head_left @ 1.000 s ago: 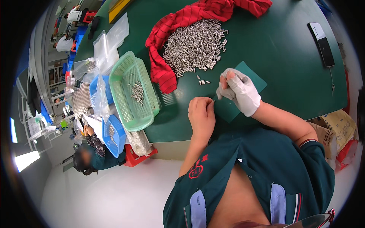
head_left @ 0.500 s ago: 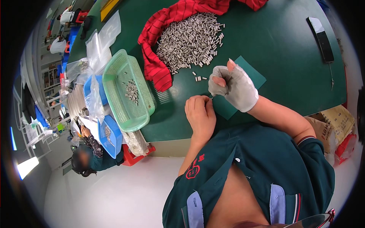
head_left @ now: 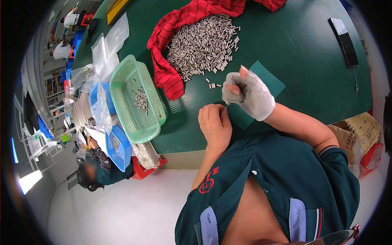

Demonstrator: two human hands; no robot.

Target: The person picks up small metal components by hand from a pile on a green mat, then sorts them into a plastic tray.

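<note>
My bare left hand (head_left: 215, 125) rests at the table's near edge, fingers curled together and their tips turned toward the other hand. Just right of it, my right hand (head_left: 254, 97) wears a pale grey glove with bare fingertips. Its fingers are bent inward, with the thumb up. Whatever small thing either hand pinches is hidden. Beneath the right hand lies a green square sheet (head_left: 270, 79). Beyond both hands spreads a heap of short metal pins (head_left: 200, 45), partly on a red cloth with dark stripes (head_left: 168, 77). A few loose pins (head_left: 213, 85) lie near my right fingers.
Left of my hands stands a light green plastic basket (head_left: 122, 96) with some pins inside. Blue baskets (head_left: 124, 153) and clear plastic bags (head_left: 107, 53) are beyond it, near a seated co-worker (head_left: 92, 173). A black phone-like device (head_left: 344, 43) lies at far right.
</note>
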